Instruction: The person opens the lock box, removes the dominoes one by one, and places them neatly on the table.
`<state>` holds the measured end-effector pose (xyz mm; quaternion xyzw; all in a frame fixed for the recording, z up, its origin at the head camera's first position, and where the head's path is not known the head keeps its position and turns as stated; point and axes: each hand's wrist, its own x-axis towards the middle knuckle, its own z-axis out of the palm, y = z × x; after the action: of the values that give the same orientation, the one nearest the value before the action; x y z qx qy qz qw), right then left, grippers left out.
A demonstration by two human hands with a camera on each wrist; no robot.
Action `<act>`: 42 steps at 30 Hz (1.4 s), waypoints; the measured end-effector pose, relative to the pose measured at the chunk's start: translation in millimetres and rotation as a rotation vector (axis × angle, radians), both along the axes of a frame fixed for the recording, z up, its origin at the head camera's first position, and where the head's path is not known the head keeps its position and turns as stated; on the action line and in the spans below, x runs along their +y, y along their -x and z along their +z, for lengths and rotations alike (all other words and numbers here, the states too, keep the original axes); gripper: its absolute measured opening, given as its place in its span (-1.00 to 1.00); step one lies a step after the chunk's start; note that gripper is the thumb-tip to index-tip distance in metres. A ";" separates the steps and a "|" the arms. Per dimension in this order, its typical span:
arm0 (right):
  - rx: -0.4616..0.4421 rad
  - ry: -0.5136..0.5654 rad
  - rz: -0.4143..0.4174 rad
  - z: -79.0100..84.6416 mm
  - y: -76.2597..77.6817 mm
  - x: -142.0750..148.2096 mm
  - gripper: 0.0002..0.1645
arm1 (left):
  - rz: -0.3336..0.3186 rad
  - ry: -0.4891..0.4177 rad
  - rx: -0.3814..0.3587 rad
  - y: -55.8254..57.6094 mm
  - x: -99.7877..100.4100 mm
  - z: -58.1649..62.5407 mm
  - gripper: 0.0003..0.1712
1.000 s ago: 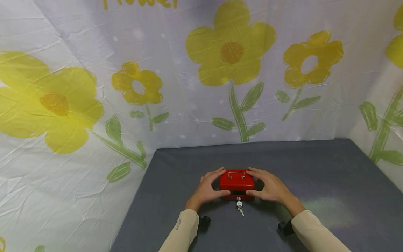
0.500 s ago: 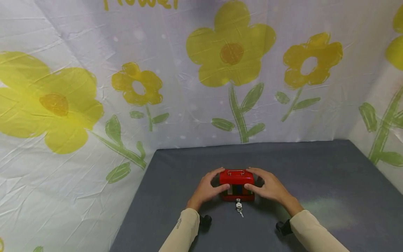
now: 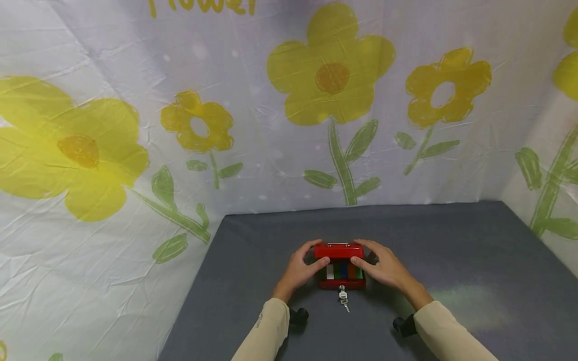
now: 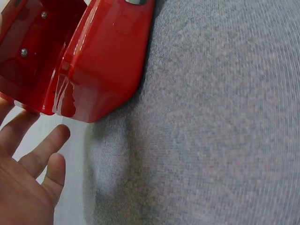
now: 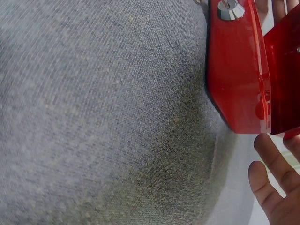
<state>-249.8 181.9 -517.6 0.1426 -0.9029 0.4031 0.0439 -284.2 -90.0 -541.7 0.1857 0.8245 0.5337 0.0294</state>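
A small red cash box stands on the grey table, its lid (image 3: pixel 338 250) tipped up and back above the base (image 3: pixel 341 284). My left hand (image 3: pixel 299 264) holds the lid's left end, thumb at the front edge and fingers on top. At the other end my right hand (image 3: pixel 389 265) grips it the same way. Between lid and base, a row of white, green, blue and orange pieces (image 3: pixel 344 271) shows. Keys (image 3: pixel 343 297) dangle from the front lock (image 5: pixel 229 10). Both wrist views show the lid's shiny red inside (image 4: pixel 33 61), apart from the base wall (image 5: pixel 236 79).
The grey cloth-covered table (image 3: pixel 433 240) spreads around the box. Behind it and along the sides hangs a white sheet (image 3: pixel 262 150) printed with yellow flowers. A black wrist camera (image 3: pixel 299 316) sits under the left sleeve, and another black device (image 3: pixel 403 326) by the right one.
The lid has swung further up and back, lifted by both hands. The gap at the front has widened, and the coloured pieces inside have come into sight.
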 end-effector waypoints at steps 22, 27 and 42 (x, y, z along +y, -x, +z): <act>-0.080 0.139 -0.071 5.0 2.0 -3.5 -0.32 | 0.067 -0.217 -0.068 4.3 12.6 4.1 -0.47; -0.091 0.153 -0.094 5.3 6.2 -5.4 -0.32 | 0.079 -0.271 -0.109 3.8 13.3 7.4 -0.52; -0.142 0.143 -0.130 10.6 11.0 -6.8 -0.23 | 0.137 -0.273 -0.162 6.2 19.8 19.4 -0.49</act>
<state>-260.8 175.1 -507.0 0.0514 -0.8801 0.4718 0.0161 -290.5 -70.2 -522.3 0.0877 0.7500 0.6547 0.0338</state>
